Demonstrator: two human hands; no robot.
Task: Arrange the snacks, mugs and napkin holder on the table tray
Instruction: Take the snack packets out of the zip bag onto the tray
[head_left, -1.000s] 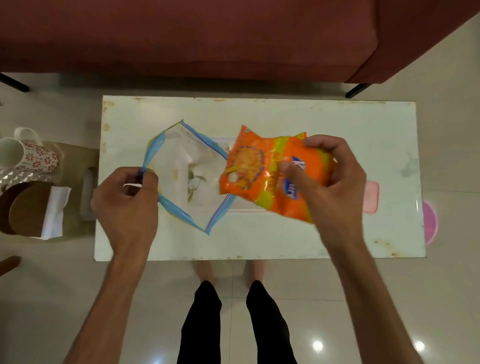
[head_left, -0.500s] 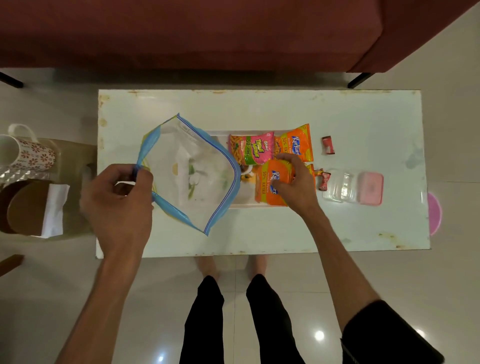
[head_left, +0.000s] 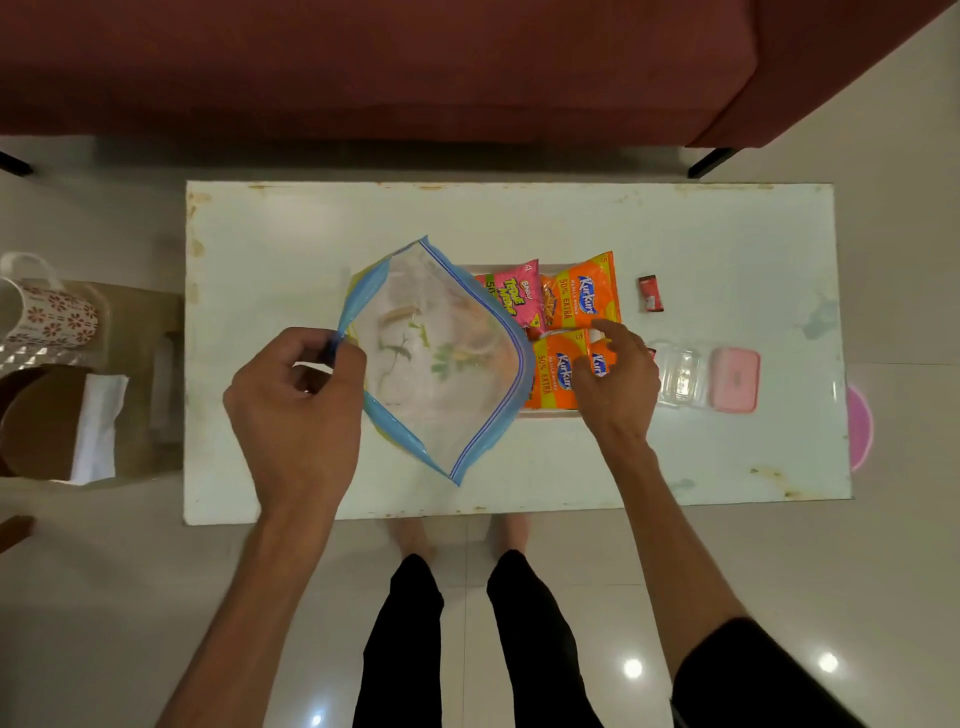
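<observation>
My left hand (head_left: 296, 410) pinches the blue edge of a clear zip bag (head_left: 441, 364) and holds it above the white table (head_left: 311, 234). The bag hides most of the white tray (head_left: 550, 414). On the tray lie a pink snack packet (head_left: 511, 296), an orange Kurkure packet (head_left: 579, 293) and a second orange packet (head_left: 553, 374). My right hand (head_left: 615, 384) hovers over that second packet's right end with fingers spread. A flowered mug (head_left: 47, 312) and a brown napkin holder (head_left: 57, 421) with white napkins stand on a low stool at the left.
A small red wrapper (head_left: 651, 293), a clear plastic box (head_left: 680, 376) and its pink lid (head_left: 735, 379) lie on the table right of the tray. A maroon sofa (head_left: 363, 67) runs along the far side. A pink disc (head_left: 860, 426) shows past the table's right edge.
My right hand brought the orange packet down from mid-air, laid it on the tray beside the other packets, and has now loosened its fingers. The zip bag shifted right.
</observation>
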